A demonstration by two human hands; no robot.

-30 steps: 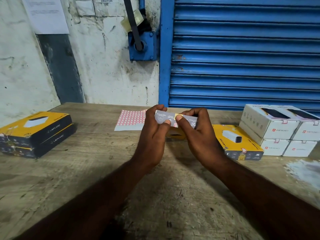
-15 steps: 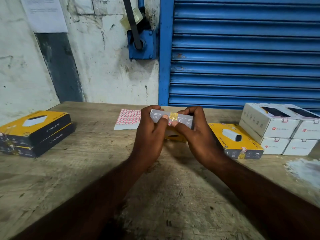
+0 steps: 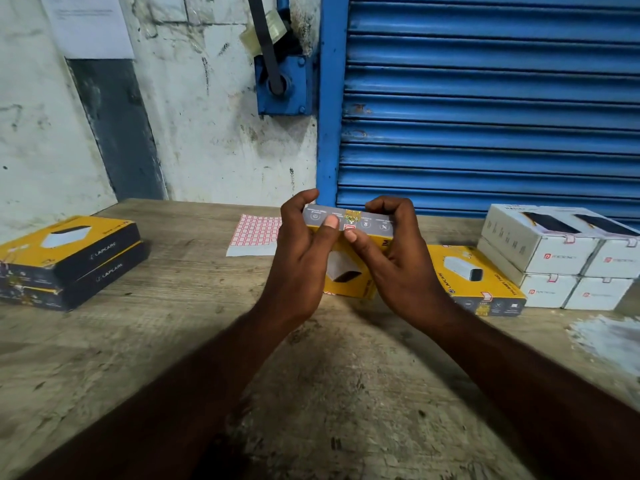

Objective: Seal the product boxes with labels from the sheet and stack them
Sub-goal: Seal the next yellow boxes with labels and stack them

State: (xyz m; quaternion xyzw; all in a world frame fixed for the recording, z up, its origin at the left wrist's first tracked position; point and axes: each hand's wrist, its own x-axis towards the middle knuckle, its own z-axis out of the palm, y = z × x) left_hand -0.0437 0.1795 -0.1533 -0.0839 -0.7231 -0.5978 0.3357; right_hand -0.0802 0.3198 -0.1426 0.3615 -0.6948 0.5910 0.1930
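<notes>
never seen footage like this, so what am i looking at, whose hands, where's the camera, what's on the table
No machine here: a person works bare-handed, filmed by one camera worn on their head, looking down. The left hand and right hand both hold a yellow box, thumbs pressing by a small red label on its grey end. On the wooden table lie a sheet of red labels, two stacked yellow boxes at left, and another yellow box beside stacked white boxes at right.

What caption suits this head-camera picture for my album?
Left hand and right hand hold a yellow box, thumbs by a small red label on its grey edge.
</notes>
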